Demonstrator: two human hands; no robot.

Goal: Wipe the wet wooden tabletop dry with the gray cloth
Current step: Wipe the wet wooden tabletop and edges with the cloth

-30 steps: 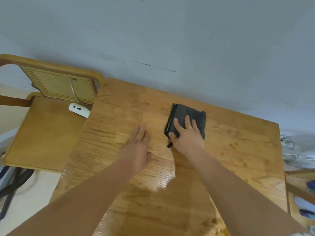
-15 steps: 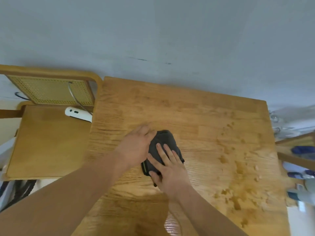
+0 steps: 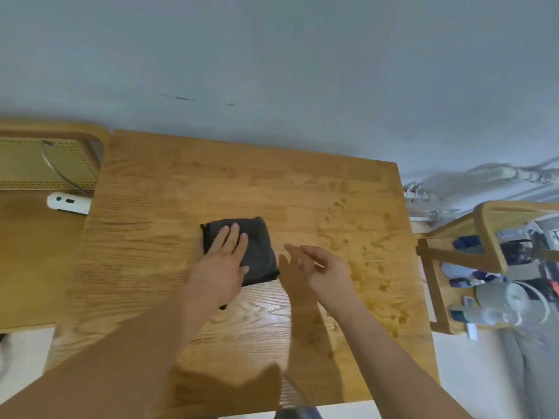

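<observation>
The folded gray cloth (image 3: 260, 252) lies flat near the middle of the wooden tabletop (image 3: 187, 195). My left hand (image 3: 223, 261) presses palm-down on the cloth's left half, fingers spread forward. My right hand (image 3: 320, 269) hovers just right of the cloth, fingers apart, holding nothing. Water drops and wet patches (image 3: 357, 255) speckle the right part of the tabletop, and a shiny wet area (image 3: 266, 309) lies in front of the cloth.
A wooden chair (image 3: 36, 237) with a cane back stands left of the table, a white device (image 3: 68, 202) lying on its seat. Another wooden chair (image 3: 484, 231) with clutter stands at the right. The gray wall is behind the table.
My right hand has lifted off the cloth and moved to the right. My left hand has slid onto the cloth and now presses it. The view has shifted to the right.
</observation>
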